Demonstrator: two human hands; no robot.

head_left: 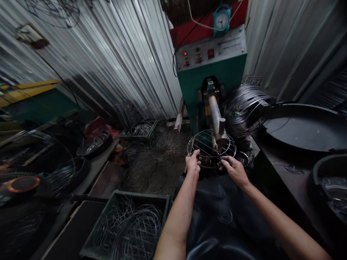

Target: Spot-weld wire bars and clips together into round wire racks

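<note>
A round wire rack with several crossbars sits under the upper electrode arm of a green spot welding machine. My left hand grips the near left of its rim, thumb on top. At the near right of the rim my right hand is closed in a pinch, close beside the electrode tip. Whether a small wire piece lies between those fingers is too dark to make out. A black apron covers my lap, with a thin loop of wire lying on it.
A green crate of wire racks stands at lower left. Wire rings hang right of the machine, by a large black tray and a black tub. A blue clock stands on the machine. More wire parts cover the floor.
</note>
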